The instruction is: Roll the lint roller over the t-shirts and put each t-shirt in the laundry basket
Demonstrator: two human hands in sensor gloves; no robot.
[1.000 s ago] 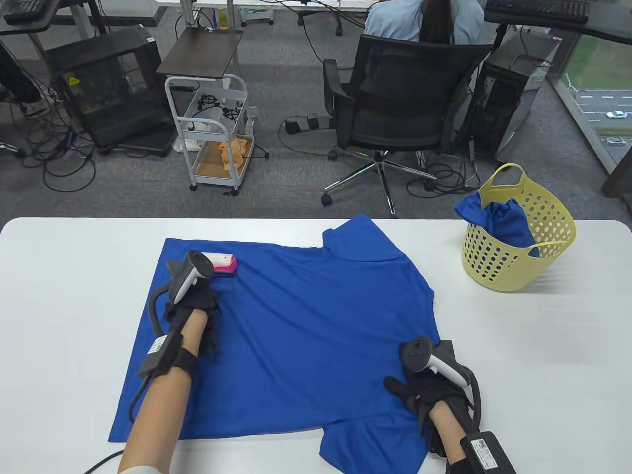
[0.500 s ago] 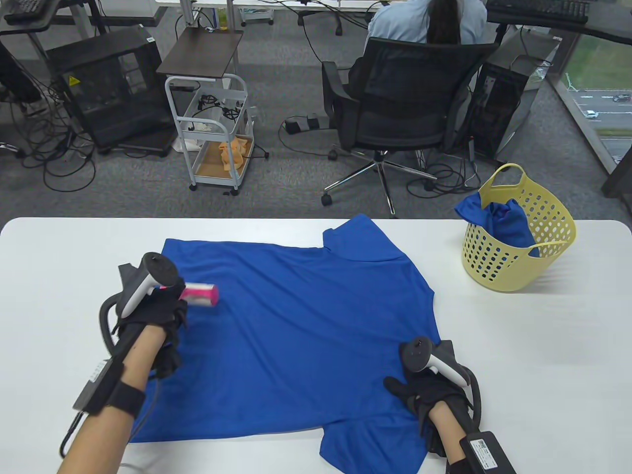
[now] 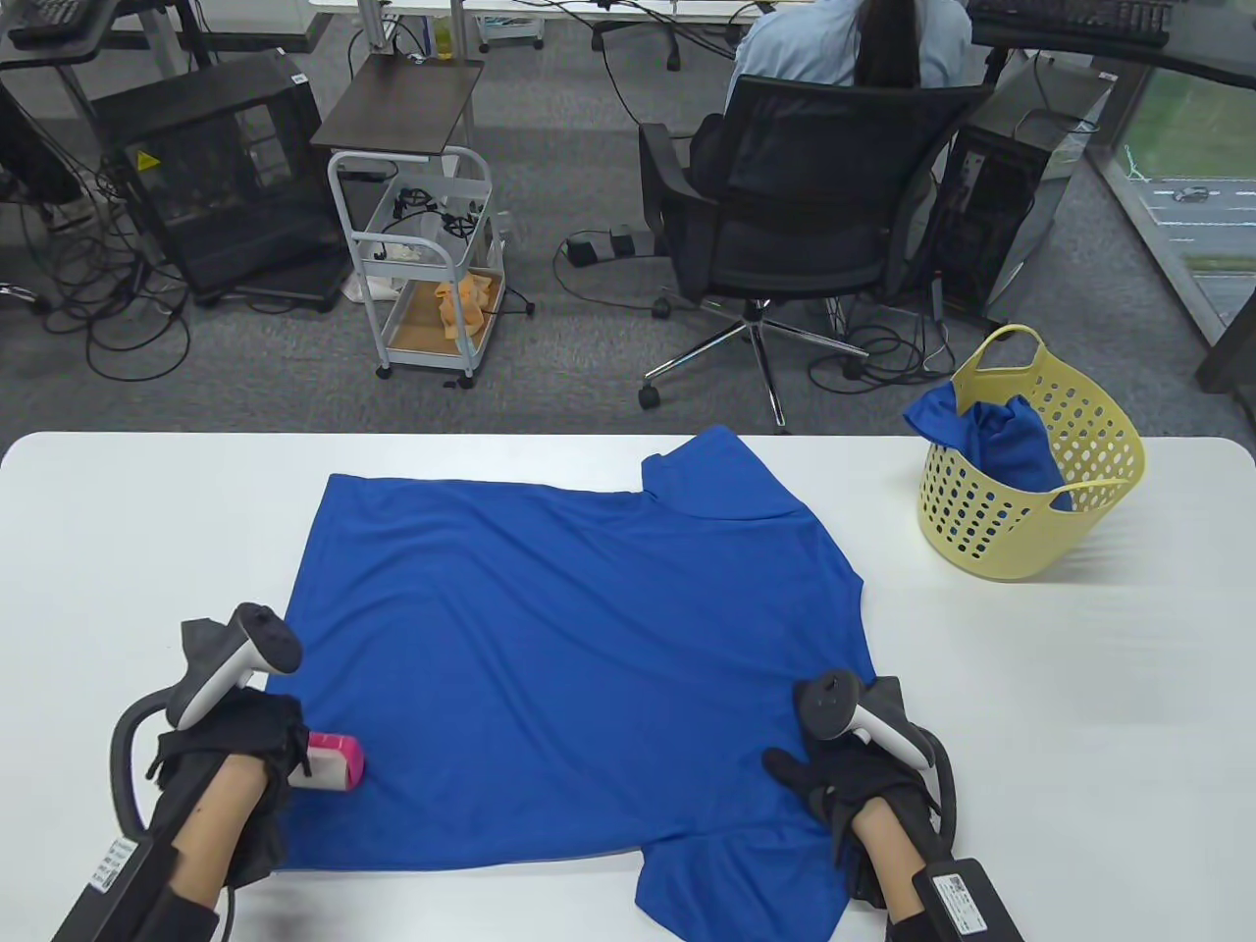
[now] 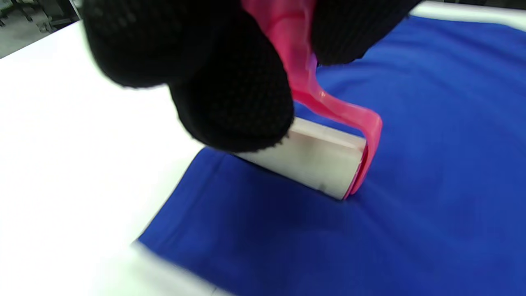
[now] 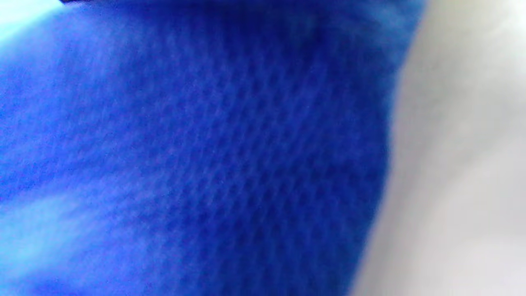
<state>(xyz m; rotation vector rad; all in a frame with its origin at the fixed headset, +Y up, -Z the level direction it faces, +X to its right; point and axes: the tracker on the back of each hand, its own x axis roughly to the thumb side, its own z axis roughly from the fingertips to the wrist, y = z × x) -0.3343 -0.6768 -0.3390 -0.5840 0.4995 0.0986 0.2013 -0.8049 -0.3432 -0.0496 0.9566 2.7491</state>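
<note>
A blue t-shirt lies spread flat on the white table. My left hand grips the pink handle of a lint roller, whose white roll lies on the shirt's near left corner. My right hand rests flat on the shirt's near right part, by the sleeve. The right wrist view is a blur of blue cloth against the table. A yellow laundry basket stands at the far right with another blue t-shirt inside it, partly hanging over the rim.
Bare white table lies left of the shirt and between shirt and basket. Beyond the far edge are an office chair with a seated person, a white trolley and cables on the floor.
My left hand has drawn the lint roller from the shirt's far left corner down its left side to the near left corner. The right hand has stayed in place.
</note>
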